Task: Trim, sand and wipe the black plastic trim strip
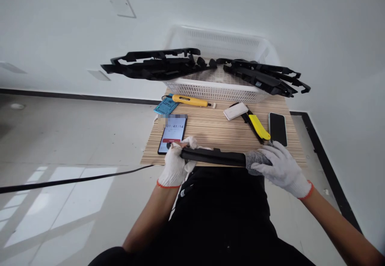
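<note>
A long black plastic trim piece [215,157] lies crosswise over the near edge of the table. My left hand [177,162], in a white knit glove with an orange cuff, is closed around its left end, beside the lit phone [174,133]. At the other end, a grey cloth [255,162] is wrapped over the trim piece and hides that end. My right hand [278,167], gloved the same way, grips the cloth against it. Just beyond my right hand lies a yellow-and-black utility knife [258,127].
Behind, a white plastic basket [219,89] holds several black plastic parts [156,63] jutting past both sides. On the striped wooden table [207,127] lie a yellow electric screwdriver [190,100], a blue packet [166,105], a white box [236,111] and a dark-screened phone [277,129]. A black cable [90,179] hangs left.
</note>
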Tool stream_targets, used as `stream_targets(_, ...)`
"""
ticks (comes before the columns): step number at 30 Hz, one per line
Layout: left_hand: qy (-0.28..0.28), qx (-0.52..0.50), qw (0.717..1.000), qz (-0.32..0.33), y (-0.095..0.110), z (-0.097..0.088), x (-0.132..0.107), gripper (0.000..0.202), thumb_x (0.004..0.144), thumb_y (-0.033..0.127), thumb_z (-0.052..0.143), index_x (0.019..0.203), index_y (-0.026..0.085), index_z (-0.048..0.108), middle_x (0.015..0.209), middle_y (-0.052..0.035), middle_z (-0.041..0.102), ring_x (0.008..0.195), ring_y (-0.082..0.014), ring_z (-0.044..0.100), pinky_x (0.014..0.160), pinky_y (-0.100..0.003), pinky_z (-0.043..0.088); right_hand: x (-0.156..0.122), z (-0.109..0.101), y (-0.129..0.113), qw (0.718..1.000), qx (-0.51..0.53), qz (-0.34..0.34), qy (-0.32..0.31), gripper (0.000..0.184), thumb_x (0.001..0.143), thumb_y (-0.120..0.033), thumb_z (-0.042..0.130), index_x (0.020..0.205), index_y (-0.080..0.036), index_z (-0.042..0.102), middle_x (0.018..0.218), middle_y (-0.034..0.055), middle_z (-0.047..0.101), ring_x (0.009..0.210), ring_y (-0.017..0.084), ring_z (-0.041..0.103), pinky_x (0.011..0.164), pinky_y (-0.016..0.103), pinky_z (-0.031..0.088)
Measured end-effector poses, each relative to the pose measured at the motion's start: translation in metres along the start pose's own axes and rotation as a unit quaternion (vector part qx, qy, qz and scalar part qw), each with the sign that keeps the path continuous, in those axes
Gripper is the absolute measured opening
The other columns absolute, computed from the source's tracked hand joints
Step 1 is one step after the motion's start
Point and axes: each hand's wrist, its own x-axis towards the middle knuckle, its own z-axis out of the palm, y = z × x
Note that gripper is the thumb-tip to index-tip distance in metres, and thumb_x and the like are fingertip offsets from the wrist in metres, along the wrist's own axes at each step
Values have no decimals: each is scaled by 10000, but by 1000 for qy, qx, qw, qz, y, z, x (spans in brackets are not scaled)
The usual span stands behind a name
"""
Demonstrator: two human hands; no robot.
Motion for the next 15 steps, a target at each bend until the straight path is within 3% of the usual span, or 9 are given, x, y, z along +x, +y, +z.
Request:
stream_targets(5, 11, -5, 1000, 7, -24, 21, 4, 454, 798, 589, 714, 709, 167, 572, 564, -12, 610, 275, -56, 330, 260, -167, 172, 39, 12, -23, 999, 19, 11, 26, 430, 927, -168, 713, 1279, -415, 711, 1269, 84, 645, 1257, 309, 585, 1085, 618, 489)
stream_targets(10, 36, 26, 998, 40, -52, 38, 3, 481, 847, 630, 681, 720, 179, 572, 479, 43, 472, 276, -71, 335, 275, -185, 189, 87, 22, -46, 998, 52, -14, -16, 483, 932, -242, 698, 1374, -435, 672, 1260, 86, 650, 1278, 320, 564, 1130, 646, 429)
stream_targets(13, 40, 37, 997, 47, -50, 34, 1, 487, 836, 645, 702, 731, 191, 559, 441, 57, 440, 257, -80, 333, 284, -192, 156, 95, 25, -47, 997, 70, -22, -21, 466, 949, -267, 688, 1381, -441, 668, 1310, 90, 649, 1270, 319, 576, 1121, 648, 434)
stream_targets(15, 27, 11, 999, 26, -40, 28, -2, 489, 810, 646, 739, 744, 194, 563, 430, 55, 466, 261, -81, 346, 303, -185, 171, 86, 26, -41, 998, 60, -26, -2, 429, 955, -270, 710, 1353, -428, 686, 1330, 88, 654, 1271, 316, 587, 1121, 636, 448)
